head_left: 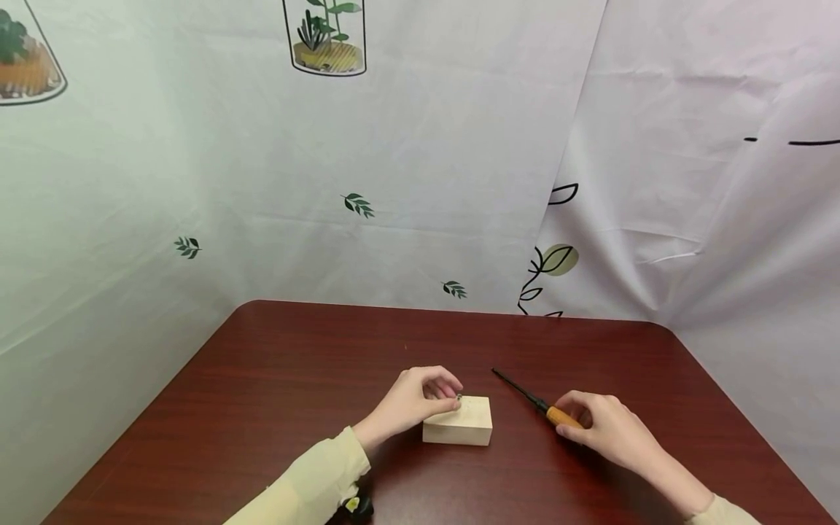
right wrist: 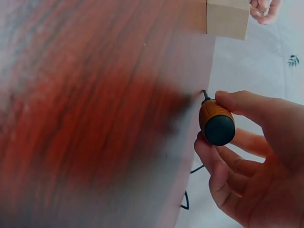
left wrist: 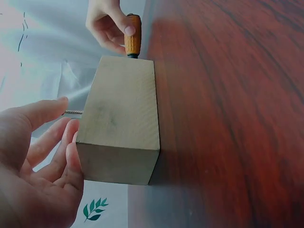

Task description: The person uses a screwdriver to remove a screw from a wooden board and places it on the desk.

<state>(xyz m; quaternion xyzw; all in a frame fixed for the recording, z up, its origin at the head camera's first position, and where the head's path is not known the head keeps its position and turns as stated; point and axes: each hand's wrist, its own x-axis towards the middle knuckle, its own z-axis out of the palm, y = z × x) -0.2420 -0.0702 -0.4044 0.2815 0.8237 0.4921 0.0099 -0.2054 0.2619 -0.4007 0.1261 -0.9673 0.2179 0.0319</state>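
Note:
A pale wooden block (head_left: 457, 430) lies on the table, with a small threaded screw (left wrist: 73, 112) standing up from its top face. Around that screw, my left hand (head_left: 420, 397) has its thumb and fingertips bent on either side. A slight gap shows between thumb and screw in the left wrist view. To the right of the block, my right hand (head_left: 610, 430) pinches the orange handle of a screwdriver (head_left: 561, 417) between thumb and fingers. The screwdriver's dark shaft points away and to the left. Its black handle end faces the right wrist camera.
The dark red-brown wooden table (head_left: 295, 364) has rounded far corners. White cloth (head_left: 426, 146) with plant prints hangs behind it and along both sides. A small black item (head_left: 359, 506) sits beside the left sleeve near the front.

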